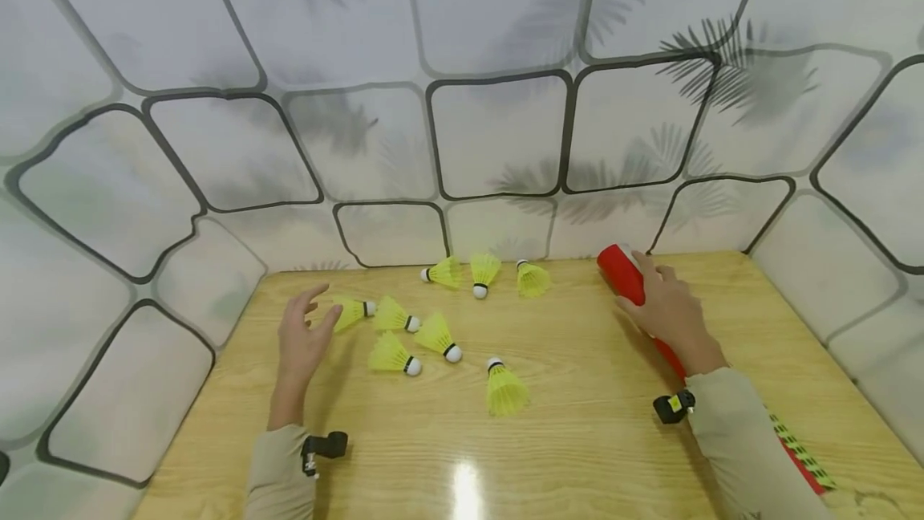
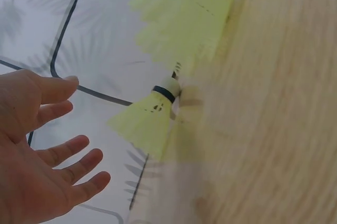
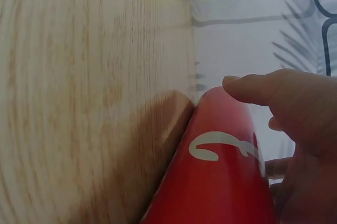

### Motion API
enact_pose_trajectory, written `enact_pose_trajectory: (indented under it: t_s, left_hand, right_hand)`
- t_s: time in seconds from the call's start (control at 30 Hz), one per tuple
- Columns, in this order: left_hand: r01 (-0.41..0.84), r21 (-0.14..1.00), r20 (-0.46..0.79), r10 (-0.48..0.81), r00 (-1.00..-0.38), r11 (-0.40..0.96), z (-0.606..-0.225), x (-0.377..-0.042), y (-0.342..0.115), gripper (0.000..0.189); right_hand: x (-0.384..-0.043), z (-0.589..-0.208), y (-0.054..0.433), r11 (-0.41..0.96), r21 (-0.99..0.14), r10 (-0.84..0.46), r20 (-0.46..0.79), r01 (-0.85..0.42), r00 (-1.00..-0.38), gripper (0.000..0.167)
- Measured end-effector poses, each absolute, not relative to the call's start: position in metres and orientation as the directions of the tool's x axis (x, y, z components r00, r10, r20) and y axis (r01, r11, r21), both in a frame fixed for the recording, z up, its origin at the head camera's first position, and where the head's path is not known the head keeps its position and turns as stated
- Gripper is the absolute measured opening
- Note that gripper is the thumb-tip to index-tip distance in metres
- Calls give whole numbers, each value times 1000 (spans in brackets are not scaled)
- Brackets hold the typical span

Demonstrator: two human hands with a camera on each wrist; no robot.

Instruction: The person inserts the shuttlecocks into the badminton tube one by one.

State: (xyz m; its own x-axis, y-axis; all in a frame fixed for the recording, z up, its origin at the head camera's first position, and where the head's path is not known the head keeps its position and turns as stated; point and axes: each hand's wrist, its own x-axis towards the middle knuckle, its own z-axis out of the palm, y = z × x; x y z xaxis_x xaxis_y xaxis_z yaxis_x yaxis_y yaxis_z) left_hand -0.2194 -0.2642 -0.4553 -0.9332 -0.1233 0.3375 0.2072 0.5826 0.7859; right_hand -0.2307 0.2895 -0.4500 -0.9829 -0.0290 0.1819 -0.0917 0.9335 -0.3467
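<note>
My left hand (image 1: pixel 301 337) hovers at the left of the table with its fingers spread and slightly bent, holding nothing. Nearest to it is a yellow shuttlecock (image 1: pixel 351 311) with a white cork and dark band. The left wrist view shows the hand (image 2: pixel 47 150) apart from a shuttlecock (image 2: pixel 145 119). On the right, my right hand (image 1: pixel 671 307) grips a long red tube (image 1: pixel 621 273) that lies slanted on the table, partly hidden under the hand and forearm. Thumb and fingers sit on opposite sides of the tube (image 3: pixel 221 182), which bears white lettering.
Several more yellow shuttlecocks lie about the table (image 1: pixel 577 432), among them one near the middle (image 1: pixel 507 389) and one at the back (image 1: pixel 532 278). A pale wall covering (image 1: pixel 498 135) with dark outlines and leaf prints stands behind the table and at both sides.
</note>
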Motion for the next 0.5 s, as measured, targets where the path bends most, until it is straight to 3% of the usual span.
enact_pose_trajectory:
  t_s: [0.5]
  left_hand:
    - [130,810,211,-78,-974,572,-466,-222,-269,44]
  right_hand:
    - [-241,-453,287,927,-376,44,99,3,-994,78]
